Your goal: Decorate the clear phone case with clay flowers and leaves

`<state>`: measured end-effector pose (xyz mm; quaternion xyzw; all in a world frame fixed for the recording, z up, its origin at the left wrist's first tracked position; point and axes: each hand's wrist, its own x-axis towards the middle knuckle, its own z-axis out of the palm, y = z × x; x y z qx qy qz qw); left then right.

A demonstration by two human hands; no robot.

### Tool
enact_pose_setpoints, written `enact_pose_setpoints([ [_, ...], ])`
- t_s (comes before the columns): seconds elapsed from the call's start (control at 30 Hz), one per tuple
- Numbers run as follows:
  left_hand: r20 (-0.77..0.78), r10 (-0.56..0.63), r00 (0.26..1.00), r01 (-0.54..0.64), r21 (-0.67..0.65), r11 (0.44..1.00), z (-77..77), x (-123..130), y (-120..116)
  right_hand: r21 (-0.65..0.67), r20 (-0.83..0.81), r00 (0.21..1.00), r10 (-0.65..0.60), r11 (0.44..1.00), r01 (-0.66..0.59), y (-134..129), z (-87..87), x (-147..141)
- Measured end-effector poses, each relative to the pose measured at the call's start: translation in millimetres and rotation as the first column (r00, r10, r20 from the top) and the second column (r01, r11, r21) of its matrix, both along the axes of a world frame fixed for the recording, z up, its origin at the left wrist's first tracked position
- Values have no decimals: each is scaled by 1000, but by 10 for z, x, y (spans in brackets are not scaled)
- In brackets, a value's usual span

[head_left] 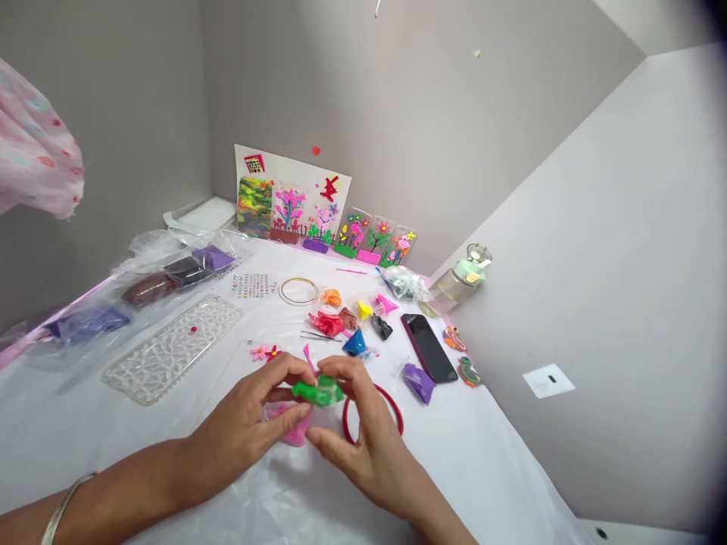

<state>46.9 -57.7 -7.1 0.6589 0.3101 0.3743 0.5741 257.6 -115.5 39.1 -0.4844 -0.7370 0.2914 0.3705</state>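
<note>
Green modelling clay (pixel 318 391), bagged, long axis running crosswise, pinched in narrow grips of left hand (pixel 244 421) and right hand (pixel 363 431), above pink clay (pixel 295 428).

Two bare hands (pixel 304 439); one green plastic-wrapped clay packet (pixel 318 391) between them; one red plastic hairband (pixel 391 400); one black smartphone (pixel 429 348); one clear patterned phone case (pixel 173 348); one plastic bottle with pale green cap (pixel 457 281); four large bagged clay blocks (pixel 196 271); nine small coloured clay packets (pixel 328 323).
</note>
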Motion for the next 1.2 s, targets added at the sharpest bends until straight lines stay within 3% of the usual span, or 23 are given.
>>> enact_pose_setpoints([
  [0.1,9,-7,1000,7,6,1000,-8,7,4,-163,-94,995,-33,987,17,6,-54,-16],
  [0.37,-29,-38,999,45,287,957,-57,-23,-22,-162,-280,952,-124,983,81,61,-216,-51],
  [0.6,-36,-74,997,81,315,945,-16,-37,36,-199,-241,967,-78,980,30,23,-200,-41],
  [0.73,-78,-97,992,118,340,933,44,-52,86,-343,-299,944,-138,939,29,62,-205,-36],
  [0.83,-92,-53,994,81,338,938,69,-66,104,-390,-347,925,-153,921,6,94,-166,-34],
  [0.97,-102,-40,994,69,307,949,79,-66,108,-300,-319,941,-111,954,10,108,-128,-24],
  [1.07,-103,-68,992,98,323,941,62,-61,108,-160,-248,965,-81,986,42,116,-166,-9],
  [1.2,-132,1,991,51,391,919,-1,-64,93,51,-102,993,-50,997,55,118,-247,2],
])
